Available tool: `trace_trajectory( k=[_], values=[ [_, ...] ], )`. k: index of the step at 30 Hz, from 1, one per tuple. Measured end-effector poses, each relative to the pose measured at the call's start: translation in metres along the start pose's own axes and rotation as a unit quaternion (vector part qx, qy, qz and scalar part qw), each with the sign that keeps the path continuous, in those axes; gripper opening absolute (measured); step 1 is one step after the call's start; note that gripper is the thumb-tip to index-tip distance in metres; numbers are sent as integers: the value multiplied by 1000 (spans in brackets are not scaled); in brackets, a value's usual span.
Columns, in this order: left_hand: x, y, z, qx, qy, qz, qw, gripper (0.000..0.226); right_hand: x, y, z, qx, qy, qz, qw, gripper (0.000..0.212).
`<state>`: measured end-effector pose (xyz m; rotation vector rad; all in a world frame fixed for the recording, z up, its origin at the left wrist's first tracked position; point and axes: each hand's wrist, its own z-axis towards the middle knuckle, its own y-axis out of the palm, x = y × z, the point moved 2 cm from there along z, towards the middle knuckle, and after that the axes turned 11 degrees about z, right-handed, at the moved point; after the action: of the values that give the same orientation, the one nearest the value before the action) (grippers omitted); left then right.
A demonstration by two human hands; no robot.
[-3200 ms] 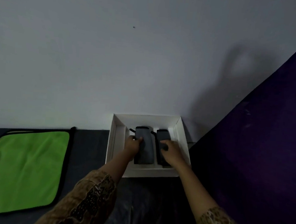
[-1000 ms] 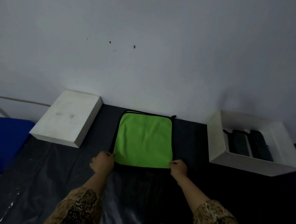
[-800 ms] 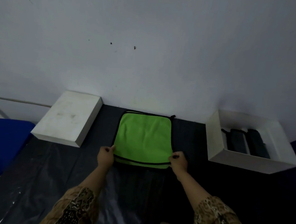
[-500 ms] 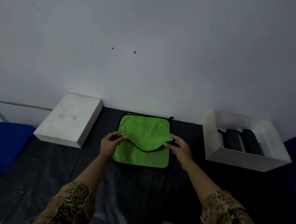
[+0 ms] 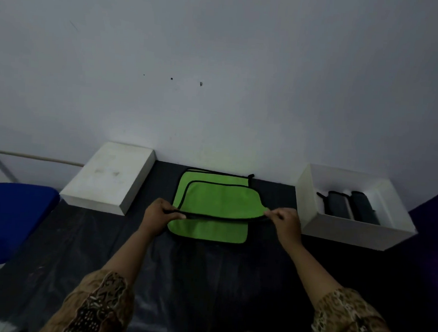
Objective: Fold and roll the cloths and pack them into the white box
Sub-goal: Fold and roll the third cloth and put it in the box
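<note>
A big plain white wall [image 5: 220, 62] fills the top half of the picture, with a few small dark specks on it. Below it, a dark table [image 5: 204, 281] with a smooth, slightly shiny cover is spread across the bottom. A soft blue seat [image 5: 6, 223] is seen at the lower left edge. A flat white lid [image 5: 111, 176], square and a bit smudged, is laid at the middle left, against the wall. At the middle right, the white box [image 5: 348, 234] is set down with its top open, and two dark gray rolled cloths [image 5: 349, 207] are lain side by side inside it. In the middle of the picture, a bright green cloth [image 5: 218, 199] with a thin black edge and rounded corners is spread on the table. It looks soft and fuzzy. Its near edge is lifted and bent over toward the wall, so a second layer is made. The left corner of that lifted edge is pinched by the left hand [image 5: 157, 217], and the right corner is pinched by the right hand [image 5: 286, 222]. The edge is pulled straight between the two hands, just above the flat part of the cloth. Brown patterned sleeves [image 5: 99, 308] are seen at the bottom.
</note>
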<state>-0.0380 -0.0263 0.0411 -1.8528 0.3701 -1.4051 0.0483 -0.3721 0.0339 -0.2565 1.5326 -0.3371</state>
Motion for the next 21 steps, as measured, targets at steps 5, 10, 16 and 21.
trace_trajectory(
  k=[5, 10, 16, 21],
  values=[
    [-22, 23, -36, -113, -20, 53, 992, 24, 27, -15, -44, -78, -22, -90, 993, 18],
    [-40, 47, -82, -293, -98, 134, 942, 36, 67, -40, -86, -197, 114, -118, 967, 24],
    [-35, 65, -128, -476, -237, 180, 828, 21, 77, -60, -113, -400, 301, -250, 828, 25],
    [-33, 71, -136, -479, -258, 160, 823, 21, 77, -65, -111, -412, 342, -275, 799, 26]
  ],
)
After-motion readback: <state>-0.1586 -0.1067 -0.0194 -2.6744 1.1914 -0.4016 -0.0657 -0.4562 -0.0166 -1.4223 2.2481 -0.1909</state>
